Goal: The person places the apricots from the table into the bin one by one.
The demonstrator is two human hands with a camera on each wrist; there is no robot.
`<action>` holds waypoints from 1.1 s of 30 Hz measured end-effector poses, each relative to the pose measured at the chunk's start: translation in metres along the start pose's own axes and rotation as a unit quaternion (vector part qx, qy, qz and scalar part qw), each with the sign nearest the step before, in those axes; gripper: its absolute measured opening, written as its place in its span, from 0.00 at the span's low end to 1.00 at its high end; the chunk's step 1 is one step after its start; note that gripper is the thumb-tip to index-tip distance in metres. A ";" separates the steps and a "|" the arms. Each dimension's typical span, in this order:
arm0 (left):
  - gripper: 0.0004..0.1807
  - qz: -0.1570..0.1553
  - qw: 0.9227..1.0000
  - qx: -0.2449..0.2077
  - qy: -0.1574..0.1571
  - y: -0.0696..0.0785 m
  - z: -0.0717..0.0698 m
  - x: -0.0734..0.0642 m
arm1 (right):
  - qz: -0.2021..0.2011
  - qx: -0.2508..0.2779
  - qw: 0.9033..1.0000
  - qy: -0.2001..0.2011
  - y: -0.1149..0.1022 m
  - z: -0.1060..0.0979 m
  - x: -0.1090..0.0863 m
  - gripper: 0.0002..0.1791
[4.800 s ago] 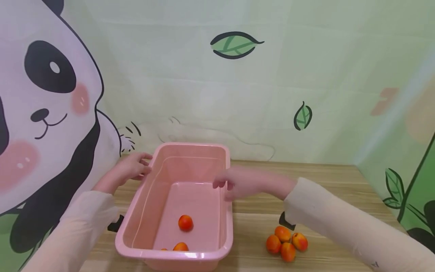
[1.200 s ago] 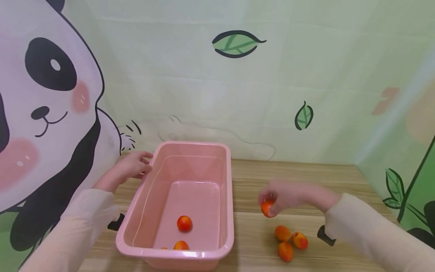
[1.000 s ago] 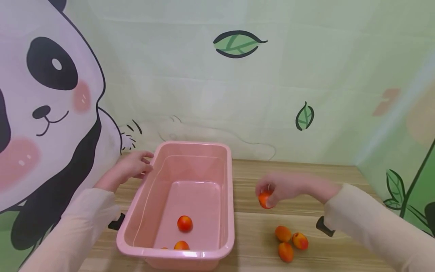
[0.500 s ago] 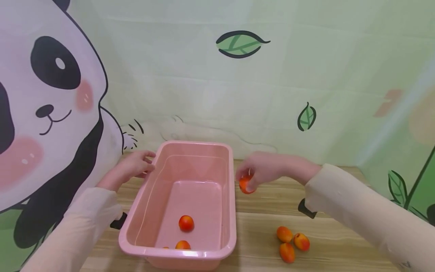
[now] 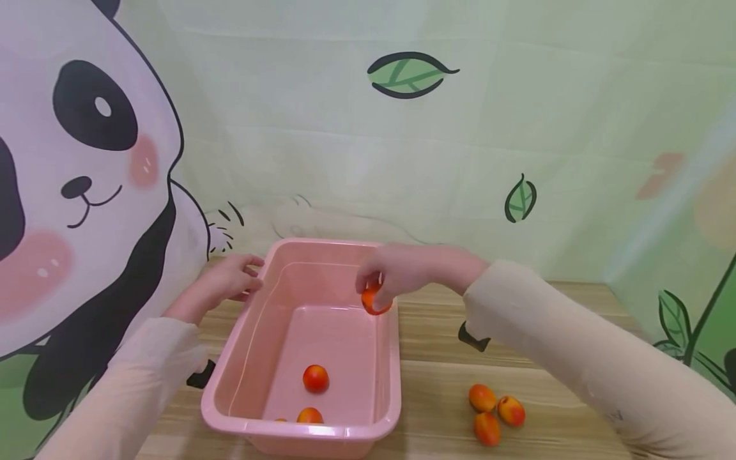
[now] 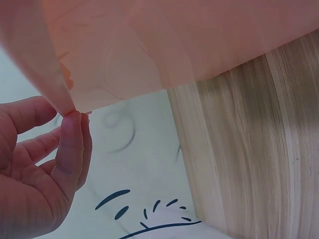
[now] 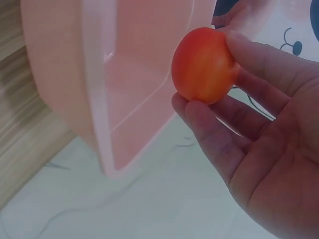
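Observation:
A pink plastic tub stands on the wooden table. My left hand pinches its far left rim, thumb and fingers meeting at the edge in the left wrist view. My right hand holds a red-orange apricot between thumb and fingertips, at the tub's far right rim in the head view. Inside the tub lie one whole-looking apricot and another apricot partly hidden by the near rim, with a sliver of a third beside it. On the table to the right, three apricots sit close together, one the rear apricot.
The wooden table runs back to a cloth backdrop printed with a panda and leaves. A black strap shows at the right cuff, and another black strap at the left.
My right hand has picked up one apricot from the group on the table and carried it up and left to the tub's rim. The left hand stays on the rim.

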State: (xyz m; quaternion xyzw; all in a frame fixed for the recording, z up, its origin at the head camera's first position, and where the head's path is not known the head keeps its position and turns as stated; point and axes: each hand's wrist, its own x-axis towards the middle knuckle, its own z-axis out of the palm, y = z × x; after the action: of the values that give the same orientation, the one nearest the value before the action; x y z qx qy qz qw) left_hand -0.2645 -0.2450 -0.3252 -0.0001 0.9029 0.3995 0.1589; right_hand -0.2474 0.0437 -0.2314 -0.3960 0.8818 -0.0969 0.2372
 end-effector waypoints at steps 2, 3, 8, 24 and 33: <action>0.28 0.000 1.000 0.000 0.000 0.000 0.000 0.000 | 0.008 0.002 1.000 -0.002 -0.004 0.000 0.007 0.13; 0.28 0.000 1.000 0.000 0.000 -0.001 0.000 0.000 | 0.011 0.002 1.000 -0.003 -0.006 0.000 0.011 0.13; 0.28 -0.003 1.000 0.000 -0.001 -0.004 -0.001 0.001 | 0.022 0.009 1.000 -0.015 -0.015 0.002 0.031 0.12; 0.28 -0.002 1.000 -0.007 0.002 -0.004 -0.001 0.000 | -0.005 0.036 0.999 -0.018 -0.026 0.024 0.086 0.10; 0.28 -0.001 1.000 -0.006 0.004 -0.005 -0.001 -0.002 | 0.029 0.131 0.991 -0.001 -0.021 0.048 0.103 0.08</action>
State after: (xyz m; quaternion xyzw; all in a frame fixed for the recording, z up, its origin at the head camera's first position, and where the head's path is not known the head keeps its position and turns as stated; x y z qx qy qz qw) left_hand -0.2628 -0.2494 -0.3272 -0.0035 0.9010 0.4047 0.1560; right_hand -0.2693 -0.0466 -0.3005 -0.3355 0.8723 -0.2043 0.2911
